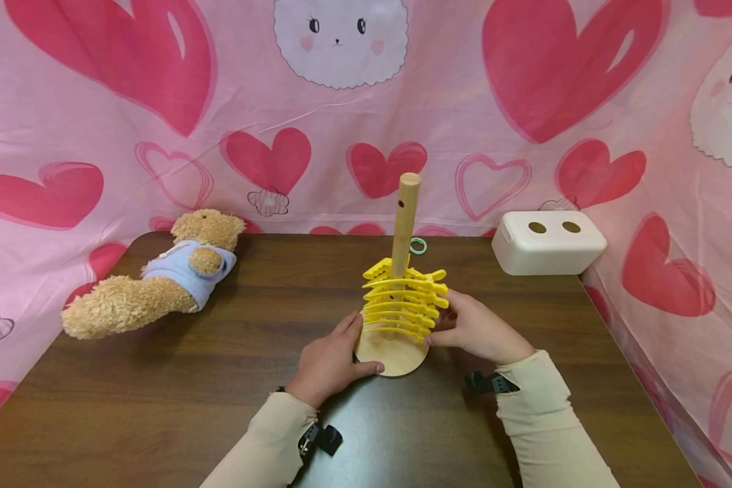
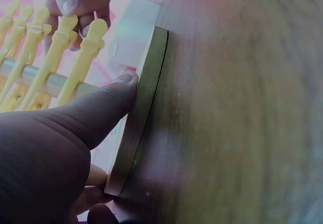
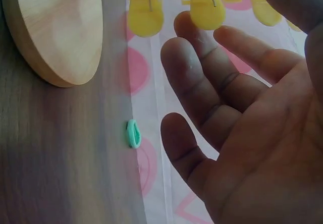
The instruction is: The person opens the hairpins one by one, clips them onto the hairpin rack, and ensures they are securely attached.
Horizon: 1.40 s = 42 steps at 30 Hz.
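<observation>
A wooden stand has an upright post (image 1: 406, 217) and a round base (image 1: 395, 366). Several yellow plastic pieces (image 1: 402, 295), slightly curved with rounded, knobbed ends, are stacked one above another around the post. My left hand (image 1: 329, 359) grips the base's edge, its thumb (image 2: 123, 80) pressing on the upper face and its fingers round the side. At the right, my right hand (image 1: 478, 325) pinches a knobbed end low in the stack between thumb and fingertips. The other fingers (image 3: 184, 70) are spread and loosely bent below the knobs (image 3: 145, 19).
Behind the post lies a small green ring (image 1: 418, 246). A white box (image 1: 549, 244) with two round holes stands at the back right. A teddy bear (image 1: 183, 271) in a blue top lies at the left. Pink heart-printed cloth (image 1: 341, 112) hangs around the brown table (image 1: 158, 407).
</observation>
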Motion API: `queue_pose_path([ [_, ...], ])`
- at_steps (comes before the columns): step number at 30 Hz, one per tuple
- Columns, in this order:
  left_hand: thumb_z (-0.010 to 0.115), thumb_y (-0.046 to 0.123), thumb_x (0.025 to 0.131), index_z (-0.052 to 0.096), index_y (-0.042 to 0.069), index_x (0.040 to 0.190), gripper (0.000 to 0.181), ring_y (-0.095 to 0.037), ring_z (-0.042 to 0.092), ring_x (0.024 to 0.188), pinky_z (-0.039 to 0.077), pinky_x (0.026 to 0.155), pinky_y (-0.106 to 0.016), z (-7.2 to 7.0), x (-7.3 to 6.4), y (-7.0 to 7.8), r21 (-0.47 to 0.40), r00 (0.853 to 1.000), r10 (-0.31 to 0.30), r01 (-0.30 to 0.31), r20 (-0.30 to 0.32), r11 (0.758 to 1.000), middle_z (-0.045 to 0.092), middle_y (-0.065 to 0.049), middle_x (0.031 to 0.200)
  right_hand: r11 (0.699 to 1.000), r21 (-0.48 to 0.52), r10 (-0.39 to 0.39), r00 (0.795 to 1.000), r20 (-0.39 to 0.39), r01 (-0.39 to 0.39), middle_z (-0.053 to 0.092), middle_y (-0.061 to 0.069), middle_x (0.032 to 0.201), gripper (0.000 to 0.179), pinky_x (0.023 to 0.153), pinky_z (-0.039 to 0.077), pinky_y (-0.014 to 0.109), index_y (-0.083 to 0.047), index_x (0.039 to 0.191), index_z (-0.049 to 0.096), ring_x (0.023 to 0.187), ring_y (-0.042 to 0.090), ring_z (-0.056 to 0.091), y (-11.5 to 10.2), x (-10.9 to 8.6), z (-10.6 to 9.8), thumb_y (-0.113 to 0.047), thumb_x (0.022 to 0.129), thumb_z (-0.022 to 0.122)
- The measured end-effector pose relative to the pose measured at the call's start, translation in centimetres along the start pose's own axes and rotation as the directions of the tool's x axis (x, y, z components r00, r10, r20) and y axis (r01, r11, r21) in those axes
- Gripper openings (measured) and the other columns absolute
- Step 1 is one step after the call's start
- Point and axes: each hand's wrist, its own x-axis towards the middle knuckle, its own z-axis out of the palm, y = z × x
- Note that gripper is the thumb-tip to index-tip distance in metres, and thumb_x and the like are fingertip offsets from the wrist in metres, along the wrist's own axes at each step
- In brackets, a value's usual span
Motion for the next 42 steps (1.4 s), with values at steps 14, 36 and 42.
queue_pose_path([
  [14, 0.072, 0.07, 0.078, 0.032, 0.02, 0.159, 0.103, -0.035, 0.061, 0.118, 0.05, 0.086, -0.053, 0.0, 0.1, 0.1, -0.001, 1.0, -0.005, 0.005, 0.002, 1.0, 0.035, -0.004, 0.161, 0.998, 0.059, 0.015, 0.996, 0.086, -0.02, 0.064, 0.004, 0.105, 0.062, 0.081, 0.053, 0.038, -0.012, 0.134, 0.057, 0.091, 0.028, 0.061, 0.9, 0.4, 0.5, -0.014, 0.079, 0.087],
  [36, 0.071, 0.07, 0.078, 0.032, 0.019, 0.159, 0.103, -0.036, 0.06, 0.119, 0.049, 0.088, -0.053, 0.4, 0.1, 0.0, -0.012, 1.0, -0.011, 0.011, 0.006, 1.0, 0.034, -0.004, 0.161, 0.998, 0.022, 0.053, 0.991, 0.126, -0.056, 0.064, 0.009, 0.09, 0.055, 0.074, 0.052, 0.039, -0.012, 0.126, 0.06, 0.08, 0.025, 0.058, 2.0, 0.3, 0.7, -0.021, 0.079, 0.087],
  [42, 0.07, 0.071, 0.079, 0.032, 0.018, 0.159, 0.103, -0.036, 0.058, 0.124, 0.049, 0.089, -0.054, 1.4, 0.5, -0.5, -0.029, 1.0, 0.022, -0.022, -0.007, 0.999, 0.034, -0.004, 0.162, 0.994, 0.01, 0.106, 0.989, 0.098, -0.108, 0.065, 0.005, 0.107, 0.062, 0.087, 0.052, 0.042, -0.014, 0.131, 0.059, 0.096, 0.024, 0.06, 3.6, -0.2, 0.5, -0.029, 0.078, 0.088],
])
